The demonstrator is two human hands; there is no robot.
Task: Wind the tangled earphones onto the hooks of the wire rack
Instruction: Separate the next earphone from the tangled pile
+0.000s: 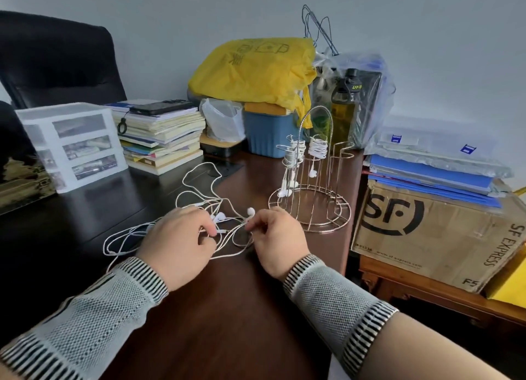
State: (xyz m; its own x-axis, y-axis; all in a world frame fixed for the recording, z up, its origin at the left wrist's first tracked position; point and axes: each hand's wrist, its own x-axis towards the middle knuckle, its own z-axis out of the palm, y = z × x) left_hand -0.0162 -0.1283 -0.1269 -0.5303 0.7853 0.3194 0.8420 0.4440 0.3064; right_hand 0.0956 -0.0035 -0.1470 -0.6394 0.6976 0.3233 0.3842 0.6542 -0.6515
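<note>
A tangle of white earphones (199, 203) lies on the dark wooden desk (227, 308), its loops spreading left and toward the back. My left hand (178, 243) pinches the cable near one earbud (219, 216). My right hand (277, 240) pinches the cable just below another earbud (251, 211). The gold wire rack (311, 197) stands just behind my right hand. Two of its hooks carry wound white earphones (318, 147), with earbuds dangling below them.
A white drawer unit (71, 143) and a stack of books (159, 134) stand at the back left. A blue bin (269, 134), yellow bag (253, 72) and clear bag with a bottle (345, 109) sit behind the rack. A cardboard box (432, 231) sits right.
</note>
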